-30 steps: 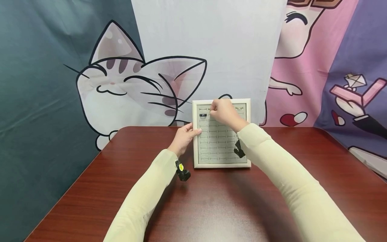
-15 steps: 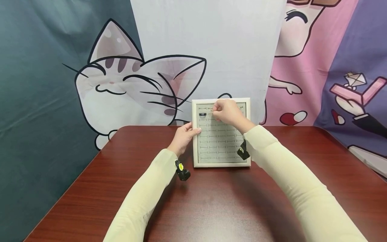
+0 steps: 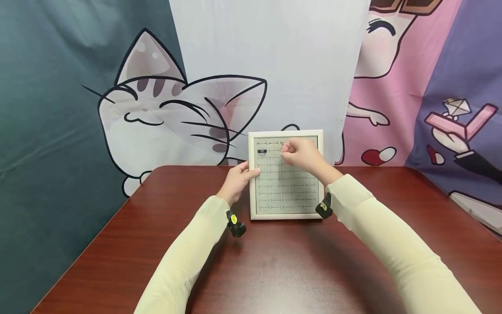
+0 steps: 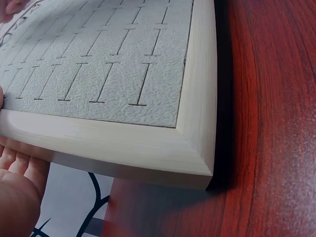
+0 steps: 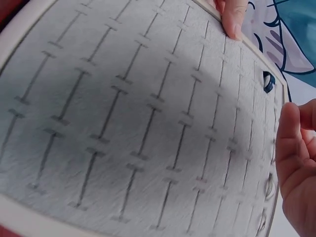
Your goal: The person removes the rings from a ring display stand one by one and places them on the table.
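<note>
A ring display board with a cream frame and grey slotted face stands upright on the table. My left hand grips its left edge, thumb on the front and fingers behind. My right hand is before the upper rows, thumb and index finger pinched together. A tiny gold glint at those fingertips looks like a ring, mostly hidden by the fingers. A dark blue ring sits in a slot at the upper left. In the right wrist view, thin rings sit along the top row near the right hand.
The brown wooden table extends around the board. Behind it hangs a cartoon-printed cloth. A small black camera is strapped to each wrist; the right one hangs near the board's lower right edge.
My right hand has shifted slightly right and down across the upper rows, still pinched, the gold glint moving with it. My left hand keeps its grip on the board's edge.
</note>
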Demonstrator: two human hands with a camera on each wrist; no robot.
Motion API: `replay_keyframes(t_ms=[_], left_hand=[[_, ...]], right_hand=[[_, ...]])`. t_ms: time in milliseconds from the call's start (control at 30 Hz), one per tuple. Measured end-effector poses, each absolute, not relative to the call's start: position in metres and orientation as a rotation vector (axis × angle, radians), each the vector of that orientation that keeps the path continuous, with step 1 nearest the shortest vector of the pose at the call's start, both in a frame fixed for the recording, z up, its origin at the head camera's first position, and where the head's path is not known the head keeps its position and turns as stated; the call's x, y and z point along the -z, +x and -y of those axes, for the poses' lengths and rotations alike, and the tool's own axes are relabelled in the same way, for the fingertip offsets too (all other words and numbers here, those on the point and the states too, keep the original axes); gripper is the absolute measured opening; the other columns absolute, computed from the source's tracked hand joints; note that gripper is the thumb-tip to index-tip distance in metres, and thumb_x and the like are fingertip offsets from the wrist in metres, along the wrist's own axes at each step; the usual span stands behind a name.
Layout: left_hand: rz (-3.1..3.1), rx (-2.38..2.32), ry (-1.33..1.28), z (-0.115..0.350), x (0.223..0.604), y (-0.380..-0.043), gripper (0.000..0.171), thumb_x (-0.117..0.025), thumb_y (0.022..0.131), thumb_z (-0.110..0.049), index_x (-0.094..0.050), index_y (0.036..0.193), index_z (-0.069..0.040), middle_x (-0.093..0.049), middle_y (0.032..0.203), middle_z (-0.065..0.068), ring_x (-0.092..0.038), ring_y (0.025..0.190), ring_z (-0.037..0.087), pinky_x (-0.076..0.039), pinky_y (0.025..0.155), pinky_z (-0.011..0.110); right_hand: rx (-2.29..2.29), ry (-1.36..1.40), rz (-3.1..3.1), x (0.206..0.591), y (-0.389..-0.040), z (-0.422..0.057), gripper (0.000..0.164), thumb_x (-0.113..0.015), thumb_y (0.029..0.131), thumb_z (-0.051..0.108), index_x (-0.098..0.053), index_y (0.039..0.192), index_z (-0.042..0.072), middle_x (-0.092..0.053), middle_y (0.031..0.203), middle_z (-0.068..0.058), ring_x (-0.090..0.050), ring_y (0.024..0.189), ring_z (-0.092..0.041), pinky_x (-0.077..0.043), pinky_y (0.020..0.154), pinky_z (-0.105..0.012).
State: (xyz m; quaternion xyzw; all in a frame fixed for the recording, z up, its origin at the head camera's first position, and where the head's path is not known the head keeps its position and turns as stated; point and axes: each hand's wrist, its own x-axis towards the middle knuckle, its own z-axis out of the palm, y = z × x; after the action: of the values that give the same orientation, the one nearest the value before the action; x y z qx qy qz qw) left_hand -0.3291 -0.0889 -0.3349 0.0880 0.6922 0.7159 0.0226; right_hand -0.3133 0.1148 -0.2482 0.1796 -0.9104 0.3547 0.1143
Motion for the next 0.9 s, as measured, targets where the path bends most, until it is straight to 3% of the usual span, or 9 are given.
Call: replay_keyframes(t_ms=[367, 900], left_hand=[[-2.141, -2.230, 0.273, 0.090, 0.337, -0.329, 0.034, -0.065, 0.087, -0.014, -0.059, 0.120, -0.008, -0.066, 0.113, 0.011, -0.066, 0.090, 0.014, -0.051, 0.085, 0.029], [-2.122, -2.239, 0.273, 0.089, 0.337, -0.328, 0.035, -0.065, 0.087, -0.013, -0.059, 0.121, -0.008, -0.066, 0.113, 0.012, -0.066, 0.090, 0.015, -0.051, 0.085, 0.029]], right_hand=[[-1.213, 0.462, 2.659, 0.267, -0.303, -0.150, 0.004, -0.059, 0.080, 0.008, -0.056, 0.079, 0.010, -0.060, 0.067, -0.003, -0.055, 0.062, -0.016, -0.045, 0.058, -0.027], [-1.307, 0.313, 2.684, 0.294, -0.286, -0.207, 0.008, -0.059, 0.081, 0.006, -0.055, 0.084, 0.000, -0.059, 0.068, -0.006, -0.061, 0.063, -0.018, -0.052, 0.060, -0.028]])
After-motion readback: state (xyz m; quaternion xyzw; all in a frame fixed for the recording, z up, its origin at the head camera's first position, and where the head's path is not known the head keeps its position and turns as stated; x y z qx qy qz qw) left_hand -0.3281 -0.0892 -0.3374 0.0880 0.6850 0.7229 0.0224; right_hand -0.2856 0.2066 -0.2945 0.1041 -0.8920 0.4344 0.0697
